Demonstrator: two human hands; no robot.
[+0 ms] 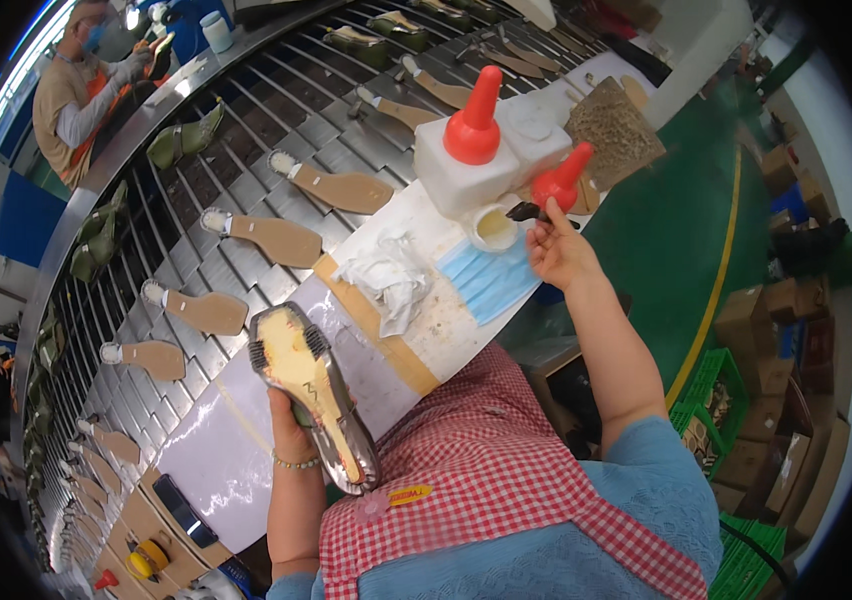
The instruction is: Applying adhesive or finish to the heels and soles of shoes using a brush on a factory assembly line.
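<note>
My left hand (291, 432) grips a dark shoe upper (318, 385) from beneath, its pale yellowish underside turned up and dark strips along its edges. In my right hand (561, 252) is a dark-tipped brush (526, 211), pinched between thumb and fingers. The brush tip is at the mouth of a small white jar (495, 230) of yellowish paste; whether it touches the paste I cannot tell. Just behind that hand stands a red cone-topped bottle (562, 180). A blue face mask (489, 277) lies below the jar, and a crumpled white cloth (391, 280) lies to its left.
A white container with a red cone cap (466, 150) stands behind the jar. Tan shoe soles (276, 240) and green shoes (186, 138) rest on the slatted conveyor (236, 185). A phone (184, 511) and yellow tape dispenser (149, 558) lie lower left. A co-worker (76, 100) stands across the conveyor.
</note>
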